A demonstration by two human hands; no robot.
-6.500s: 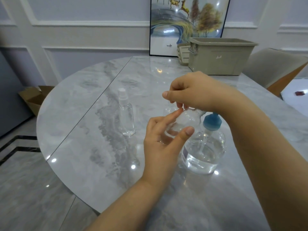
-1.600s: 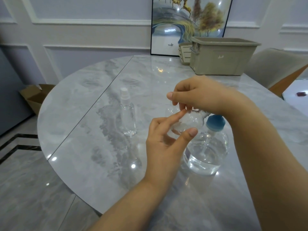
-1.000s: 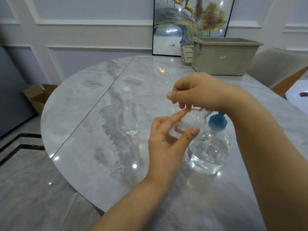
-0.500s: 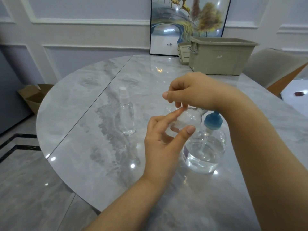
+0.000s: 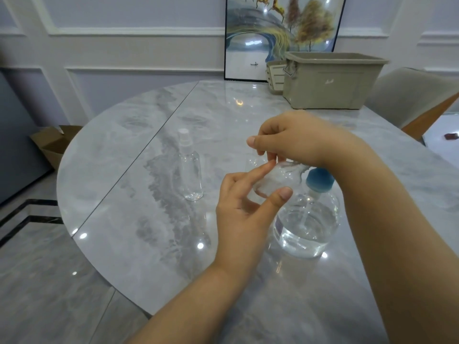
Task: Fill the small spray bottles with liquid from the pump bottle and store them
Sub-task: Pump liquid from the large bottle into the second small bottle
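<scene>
Almost nothing has moved since half a second ago: the left hand [image 5: 244,209] still holds the small bottle [image 5: 273,181] tilted above the table [image 5: 129,184], so its neck meets the right hand [image 5: 290,140]. The right fingers pinch at the top, probably working the cap, at 11 o'clock from the pump bottle [image 5: 308,219]; another spray bottle [image 5: 190,167] waits at 9 o'clock, the bin [image 5: 330,83] at 1 o'clock.

Counted two hands: left hand [image 5: 244,214] and right hand [image 5: 295,139]. Counted two small clear spray bottles for certain: one standing [image 5: 190,167], one held [image 5: 275,180]; perhaps a third behind the fingers, too blurred to tell. Counted one pump bottle [image 5: 308,219], one bin [image 5: 330,80], one painting [image 5: 280,31], one table [image 5: 139,155].
</scene>
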